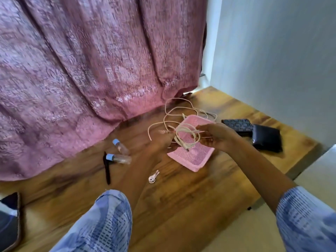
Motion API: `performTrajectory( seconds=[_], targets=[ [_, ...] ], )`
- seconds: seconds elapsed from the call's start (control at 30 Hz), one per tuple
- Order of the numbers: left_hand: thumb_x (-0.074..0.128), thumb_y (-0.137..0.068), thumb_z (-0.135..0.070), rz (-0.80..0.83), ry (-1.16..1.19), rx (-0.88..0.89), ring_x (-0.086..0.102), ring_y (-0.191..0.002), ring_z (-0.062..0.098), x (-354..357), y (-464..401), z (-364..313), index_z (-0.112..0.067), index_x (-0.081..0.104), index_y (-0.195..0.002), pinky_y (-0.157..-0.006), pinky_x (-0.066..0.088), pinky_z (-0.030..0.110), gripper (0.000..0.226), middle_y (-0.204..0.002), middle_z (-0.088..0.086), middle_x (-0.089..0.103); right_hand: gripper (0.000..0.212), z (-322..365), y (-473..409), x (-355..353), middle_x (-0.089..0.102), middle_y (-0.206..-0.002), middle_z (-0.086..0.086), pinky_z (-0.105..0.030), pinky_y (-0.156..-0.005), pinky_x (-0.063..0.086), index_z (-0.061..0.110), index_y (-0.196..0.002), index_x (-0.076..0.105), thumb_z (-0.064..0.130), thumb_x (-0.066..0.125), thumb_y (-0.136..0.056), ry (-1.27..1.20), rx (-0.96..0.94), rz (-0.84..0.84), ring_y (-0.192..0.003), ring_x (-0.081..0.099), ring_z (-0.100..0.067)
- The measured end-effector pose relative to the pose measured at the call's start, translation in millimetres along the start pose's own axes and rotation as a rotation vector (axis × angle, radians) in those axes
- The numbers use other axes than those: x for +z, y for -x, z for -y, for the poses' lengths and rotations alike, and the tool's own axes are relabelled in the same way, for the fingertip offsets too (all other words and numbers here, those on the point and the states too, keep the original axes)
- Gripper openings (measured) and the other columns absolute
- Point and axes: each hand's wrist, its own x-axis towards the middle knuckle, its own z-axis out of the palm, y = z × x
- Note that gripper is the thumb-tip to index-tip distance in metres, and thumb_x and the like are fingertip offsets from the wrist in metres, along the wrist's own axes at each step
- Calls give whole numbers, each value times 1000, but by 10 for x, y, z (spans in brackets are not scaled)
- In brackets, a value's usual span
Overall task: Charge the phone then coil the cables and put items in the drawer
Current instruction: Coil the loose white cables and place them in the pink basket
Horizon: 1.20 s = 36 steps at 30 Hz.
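A white cable [183,132] hangs partly looped between my hands above a pink mesh basket [195,156] on the wooden table [190,197]. My left hand [161,142] grips the lower side of the loops. My right hand [213,135] pinches the loops on the right. The plug end dangles down near the basket. More white cable [174,108] trails loose across the table toward the curtain. At the lower left edge lies a dark phone [10,219], partly cut off by the frame.
Two small clear bottles with blue caps [120,152], a black pen [107,168] and keys [153,177] lie left of the basket. Two dark wallets [254,132] sit at the right. A pink curtain [81,70] hangs behind; a white wall stands right.
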Motion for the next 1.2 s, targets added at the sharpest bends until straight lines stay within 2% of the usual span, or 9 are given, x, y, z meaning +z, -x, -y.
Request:
performTrajectory(
  seconds=[0.1,0.2,0.37,0.57,0.7,0.83,0.93,1.07,1.2],
  targets=[
    [51,-96,-5,44,-104,8,69,-70,18,30,-35,88,-3,56,-100,-63,57,25,7,-90,14,63,22,-105,-156,-1,62,-70,-11,-23,-47,45,0,-108,61,6,61,-87,47,8,-65,-57,55,-16],
    [58,-91,-6,28,-452,150,65,-90,27,0,-115,113,-2,59,-112,-84,53,38,22,-101,18,65,12,-142,-272,25,60,-67,-9,-25,-49,45,3,-99,62,7,61,-89,102,31,-116,-56,55,-15],
    [61,-90,-11,16,-777,268,64,-98,30,8,-187,84,1,61,-116,-78,48,32,28,-108,20,67,4,-156,-451,36,61,-74,-12,-27,-53,48,4,-92,63,5,60,-89,197,71,-153,-62,58,-18],
    [66,-87,-15,-1,-1028,310,65,-90,26,-3,-299,95,-1,65,-110,-65,47,31,27,-105,14,68,8,-120,-616,87,67,-87,-15,-29,-63,55,3,-95,64,6,62,-88,371,90,-154,-68,62,-19],
    [67,-84,-19,-33,-1196,350,66,-89,27,17,-326,110,-4,66,-110,-69,54,35,29,-103,14,68,11,-106,-680,124,67,-88,-14,-28,-61,55,1,-99,63,5,60,-89,447,117,-84,-69,63,-18],
    [63,-85,-13,-56,-1392,365,65,-85,24,78,-325,108,-5,64,-107,-58,49,31,24,-97,12,69,12,-138,-702,143,66,-89,-13,-27,-59,55,1,-98,65,8,61,-89,528,142,-38,-68,61,-16],
    [59,-87,-10,-104,-1489,383,64,-94,27,128,-321,126,-6,63,-111,-62,45,31,25,-104,13,68,15,-183,-684,157,65,-87,-12,-27,-59,54,-1,-99,64,9,60,-89,604,107,12,-66,60,-15],
    [61,-87,-7,-214,-1440,438,61,-98,25,173,-335,176,-7,58,-120,-68,49,32,33,-113,10,63,13,-242,-709,139,69,-90,-13,-37,-77,57,2,-97,66,10,59,-90,617,38,70,-74,64,-20],
    [58,-87,-6,-339,-1362,424,41,-123,26,132,-323,239,-10,52,-123,-94,41,40,37,-129,5,45,9,-288,-676,114,68,-80,-6,-28,-65,55,8,-93,65,13,59,-91,695,-27,138,-64,62,-14]
  ],
)
